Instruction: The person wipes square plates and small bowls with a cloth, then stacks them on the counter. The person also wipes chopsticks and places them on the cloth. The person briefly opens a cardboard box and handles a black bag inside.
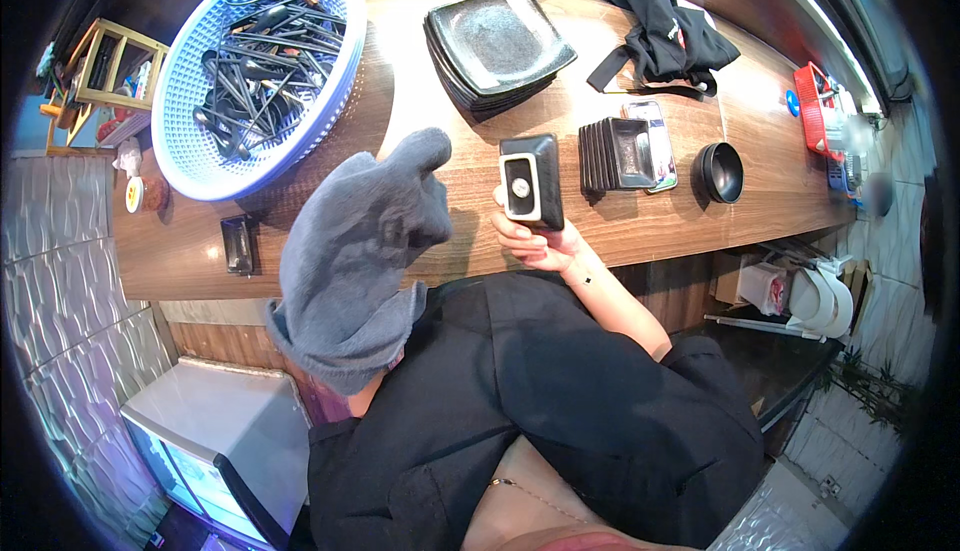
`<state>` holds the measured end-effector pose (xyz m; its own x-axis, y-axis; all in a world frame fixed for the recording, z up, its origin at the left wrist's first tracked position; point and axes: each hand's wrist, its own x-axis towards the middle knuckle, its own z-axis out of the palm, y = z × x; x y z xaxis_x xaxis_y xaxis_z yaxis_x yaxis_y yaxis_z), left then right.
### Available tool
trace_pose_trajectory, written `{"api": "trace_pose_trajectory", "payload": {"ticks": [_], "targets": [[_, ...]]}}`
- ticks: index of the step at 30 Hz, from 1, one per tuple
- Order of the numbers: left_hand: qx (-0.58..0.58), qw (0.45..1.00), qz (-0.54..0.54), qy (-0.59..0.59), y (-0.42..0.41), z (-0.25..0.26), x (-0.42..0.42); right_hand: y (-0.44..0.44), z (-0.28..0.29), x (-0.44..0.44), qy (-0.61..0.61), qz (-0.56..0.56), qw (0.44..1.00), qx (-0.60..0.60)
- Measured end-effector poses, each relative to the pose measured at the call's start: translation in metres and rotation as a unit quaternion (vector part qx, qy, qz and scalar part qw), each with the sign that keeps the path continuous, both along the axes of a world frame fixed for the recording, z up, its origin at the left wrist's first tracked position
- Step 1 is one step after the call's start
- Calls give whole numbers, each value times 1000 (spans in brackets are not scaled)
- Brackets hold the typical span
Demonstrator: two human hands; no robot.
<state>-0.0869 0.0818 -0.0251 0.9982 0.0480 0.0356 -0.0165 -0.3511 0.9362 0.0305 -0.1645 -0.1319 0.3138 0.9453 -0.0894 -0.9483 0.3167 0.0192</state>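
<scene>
A grey cloth [352, 243] covers my left hand like a loose mitt, so its fingers are hidden; only a bit of my left wrist [363, 403] shows below the hem. My right hand [541, 248] grips a small black rectangular dish [553, 168] above the table's front part. The dish is tipped up, its underside with a pale foot ring facing the cloth. Cloth and dish are apart. Right of the held dish, a row of similar small black dishes [611, 155] stands on edge. Beyond both hands is a stack of large square black plates [499, 40].
A blue-and-white plastic basket [166, 130] of black spoons and chopsticks stands left on the wooden table [405, 112]. One black dish [238, 245] lies near the front edge. A phone [661, 147], black bowls [724, 173], black fabric [656, 37] and a red basket [811, 112] are rightward.
</scene>
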Motion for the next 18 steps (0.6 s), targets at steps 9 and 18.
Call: {"api": "trace_pose_trajectory", "payload": {"ticks": [9,18], "targets": [[-87,992,74,52,-78,-55,32,21,30,-19,-425,-173,807,-371],[-29,993,115,-4,-79,-102,44,12,56,-32,-688,-216,474,-505]]}}
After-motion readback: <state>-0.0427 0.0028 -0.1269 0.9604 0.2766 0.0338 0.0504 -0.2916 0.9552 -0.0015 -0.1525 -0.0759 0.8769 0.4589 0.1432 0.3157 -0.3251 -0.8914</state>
